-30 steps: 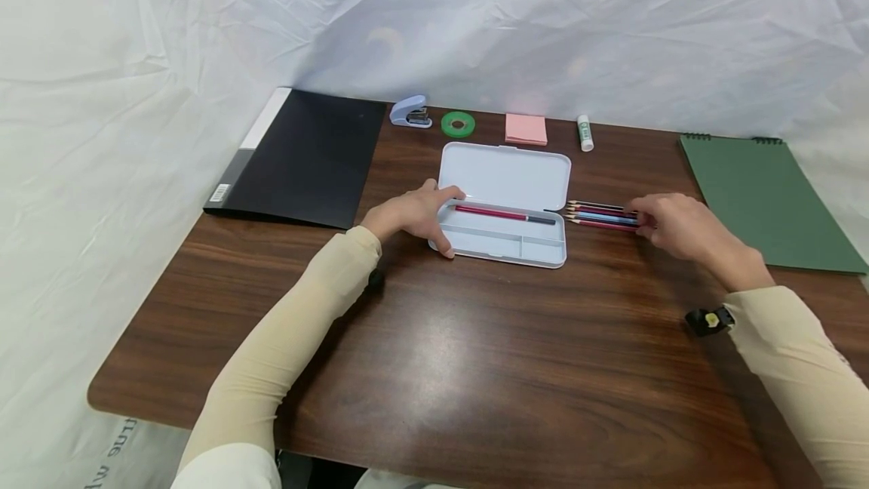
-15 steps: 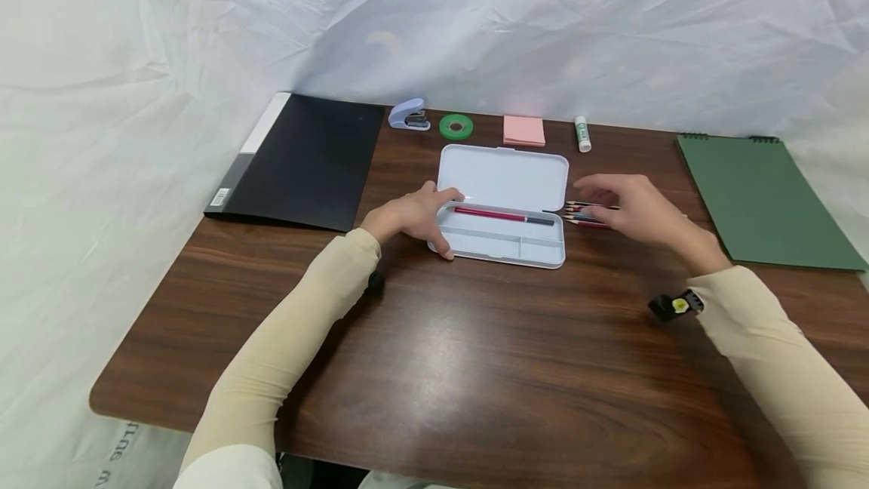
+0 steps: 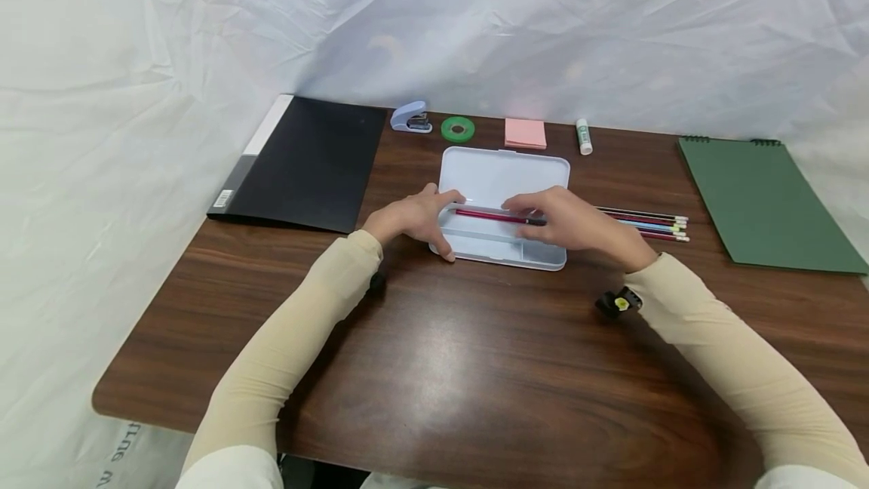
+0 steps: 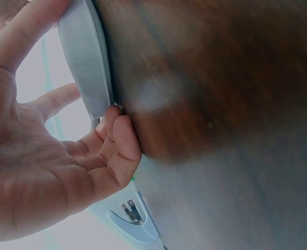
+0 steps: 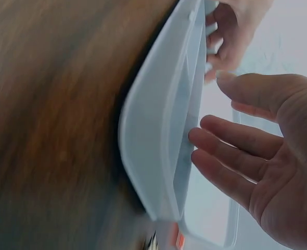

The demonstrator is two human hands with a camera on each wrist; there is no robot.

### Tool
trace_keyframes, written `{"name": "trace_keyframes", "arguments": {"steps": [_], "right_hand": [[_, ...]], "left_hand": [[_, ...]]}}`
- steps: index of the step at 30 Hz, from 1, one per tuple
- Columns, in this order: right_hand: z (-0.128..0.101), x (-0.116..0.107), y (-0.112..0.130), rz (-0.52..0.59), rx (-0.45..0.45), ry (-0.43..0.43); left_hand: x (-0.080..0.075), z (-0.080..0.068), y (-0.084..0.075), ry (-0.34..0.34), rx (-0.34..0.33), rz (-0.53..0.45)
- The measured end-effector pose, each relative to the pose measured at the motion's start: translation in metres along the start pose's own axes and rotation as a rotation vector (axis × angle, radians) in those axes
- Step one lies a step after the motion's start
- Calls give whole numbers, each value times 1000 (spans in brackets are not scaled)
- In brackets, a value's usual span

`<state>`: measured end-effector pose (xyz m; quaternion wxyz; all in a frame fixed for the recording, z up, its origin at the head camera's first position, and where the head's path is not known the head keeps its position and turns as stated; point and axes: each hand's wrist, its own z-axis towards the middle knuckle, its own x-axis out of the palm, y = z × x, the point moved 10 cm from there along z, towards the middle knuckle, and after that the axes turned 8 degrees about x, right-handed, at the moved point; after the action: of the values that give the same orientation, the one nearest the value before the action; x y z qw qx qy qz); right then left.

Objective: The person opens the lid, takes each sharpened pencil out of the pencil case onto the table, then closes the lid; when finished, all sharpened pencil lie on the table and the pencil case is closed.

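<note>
A white pencil case (image 3: 505,173) lies with its lid raised, a red pencil (image 3: 489,215) with a dark end in its long compartment. My left hand (image 3: 413,217) holds the case's left end, thumb at the front edge; in the left wrist view curled fingers touch the corner of the case (image 4: 88,60). Over the case's right part hovers my right hand (image 3: 570,223), near the pencil's dark end. In the right wrist view its fingers are fairly straight, nothing between them. Several pencils (image 3: 645,225) lie to the right, their tips hidden behind the right hand.
A black folder (image 3: 308,161) lies at left, a green spiral pad (image 3: 770,202) at right. Along the back stand a stapler (image 3: 410,118), green tape (image 3: 458,129), pink sticky notes (image 3: 525,133) and a glue stick (image 3: 584,136). White sheeting hangs behind the table.
My right hand has left the pencils at the right and moved leftward over the case. The left hand stays on the case. Those pencils look unmoved.
</note>
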<state>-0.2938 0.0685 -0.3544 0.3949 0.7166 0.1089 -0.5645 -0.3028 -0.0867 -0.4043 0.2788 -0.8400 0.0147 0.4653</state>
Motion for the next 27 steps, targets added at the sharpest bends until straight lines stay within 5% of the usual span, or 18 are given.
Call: {"name": "trace_keyframes", "arguments": {"steps": [15,27], "right_hand": [[11,22,16,-70,23,40],[22,30,15,8,31,120]], "left_hand": [[0,0,-1,2,5,12],[0,1,0,2,11,7]]}}
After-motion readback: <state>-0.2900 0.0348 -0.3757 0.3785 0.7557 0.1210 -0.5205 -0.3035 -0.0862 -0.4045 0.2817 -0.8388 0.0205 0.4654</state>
